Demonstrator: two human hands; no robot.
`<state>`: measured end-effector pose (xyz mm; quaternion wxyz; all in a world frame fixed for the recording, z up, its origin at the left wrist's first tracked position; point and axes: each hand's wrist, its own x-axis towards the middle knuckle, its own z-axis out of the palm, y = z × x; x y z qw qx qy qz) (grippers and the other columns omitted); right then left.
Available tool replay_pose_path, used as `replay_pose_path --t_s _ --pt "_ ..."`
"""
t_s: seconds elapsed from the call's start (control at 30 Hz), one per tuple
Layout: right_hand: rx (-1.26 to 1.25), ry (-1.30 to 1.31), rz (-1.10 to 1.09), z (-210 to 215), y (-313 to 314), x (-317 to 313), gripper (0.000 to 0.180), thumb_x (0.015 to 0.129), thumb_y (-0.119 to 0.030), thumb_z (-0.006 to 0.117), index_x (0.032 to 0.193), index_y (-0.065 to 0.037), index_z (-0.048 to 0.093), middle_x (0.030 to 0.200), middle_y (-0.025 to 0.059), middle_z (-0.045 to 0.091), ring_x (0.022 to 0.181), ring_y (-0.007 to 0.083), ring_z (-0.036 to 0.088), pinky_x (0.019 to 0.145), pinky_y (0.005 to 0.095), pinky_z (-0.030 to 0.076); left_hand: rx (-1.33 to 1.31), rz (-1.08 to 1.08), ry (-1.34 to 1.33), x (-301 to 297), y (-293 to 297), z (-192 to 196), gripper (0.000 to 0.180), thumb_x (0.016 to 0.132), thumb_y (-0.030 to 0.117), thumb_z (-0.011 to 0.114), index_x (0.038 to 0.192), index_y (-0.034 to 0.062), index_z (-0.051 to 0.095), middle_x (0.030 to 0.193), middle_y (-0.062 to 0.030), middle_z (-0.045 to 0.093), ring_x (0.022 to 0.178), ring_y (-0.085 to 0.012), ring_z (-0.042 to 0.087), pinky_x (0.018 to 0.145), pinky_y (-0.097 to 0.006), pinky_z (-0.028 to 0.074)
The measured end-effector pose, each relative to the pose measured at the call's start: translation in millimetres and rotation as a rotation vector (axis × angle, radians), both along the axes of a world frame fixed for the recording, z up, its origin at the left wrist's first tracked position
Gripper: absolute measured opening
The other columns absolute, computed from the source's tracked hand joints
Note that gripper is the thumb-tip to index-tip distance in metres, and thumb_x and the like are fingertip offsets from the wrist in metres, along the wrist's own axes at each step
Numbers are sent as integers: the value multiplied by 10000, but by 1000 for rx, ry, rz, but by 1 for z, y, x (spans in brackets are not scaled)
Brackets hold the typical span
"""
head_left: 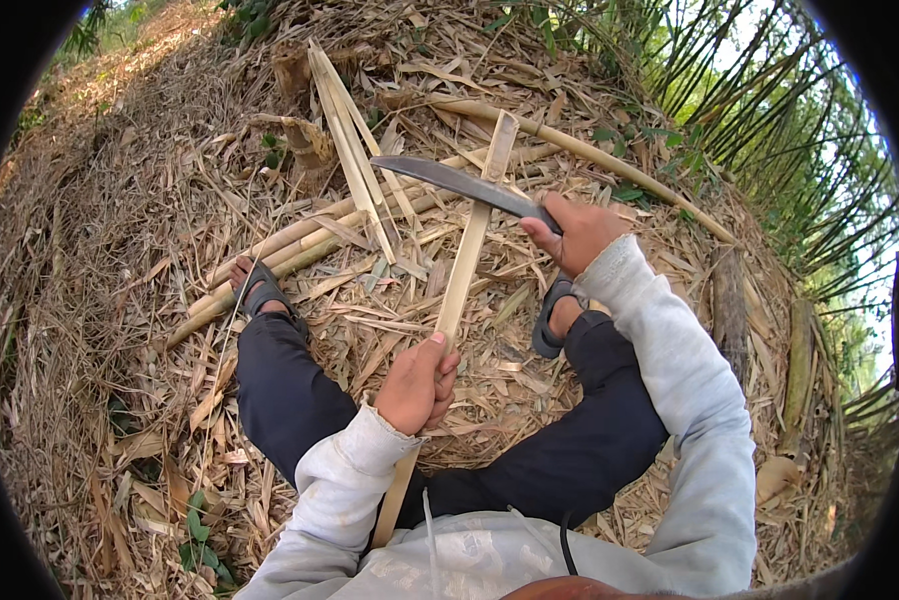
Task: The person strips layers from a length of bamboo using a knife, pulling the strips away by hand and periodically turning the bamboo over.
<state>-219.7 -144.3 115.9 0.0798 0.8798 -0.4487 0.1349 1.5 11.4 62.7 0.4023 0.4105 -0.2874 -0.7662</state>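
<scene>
My left hand (420, 385) is closed round the lower part of a long split bamboo strip (461, 275), which runs from my lap up and away between my feet. In my right hand (582, 232) is the handle of a machete (455, 181) with a dark, slightly curved blade. The blade points left and lies across the strip near its far end; whether it cuts into the wood I cannot tell. My right fingers wrap the handle and hide most of it.
Split bamboo strips (346, 140) lean beyond the blade beside a cut stump (308, 145). Bamboo poles (300, 243) lie near my left foot, and a longer pole (610, 160) curves off to the right. Dry leaves cover the ground. Bamboo stems (770, 110) stand at the far right.
</scene>
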Motion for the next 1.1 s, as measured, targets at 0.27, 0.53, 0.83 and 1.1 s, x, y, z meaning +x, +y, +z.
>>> replay_pose_path --t_s 0.27,0.53,0.83,1.1 --pt "-82 18 14 1 -4 12 532 910 -594 486 856 -66 522 691 143 623 576 329 629 521 425 508 12 7 13 10 6 -1 403 1016 432 319 772 114 357 528 56 233 374 -60 180 345 -255 135" --pt "25 29 -23 16 -15 14 543 885 -624 493 838 -83 519 717 150 598 642 372 618 560 464 490 -34 7 4 16 6 -1 469 1020 514 300 759 126 345 523 52 237 365 -56 185 340 -244 145" --pt "0 -76 -256 6 -29 -4 607 930 -637 380 850 -56 537 672 167 617 617 340 639 578 460 509 -26 -45 -14 16 15 5 391 1028 431 374 784 125 367 530 51 267 374 -47 220 346 -237 177" --pt "298 145 -112 5 17 39 756 884 -731 345 869 -17 592 711 194 640 683 373 655 658 467 520 56 -47 196 26 15 6 395 1010 448 400 789 122 376 545 63 232 395 -40 176 360 -233 123"
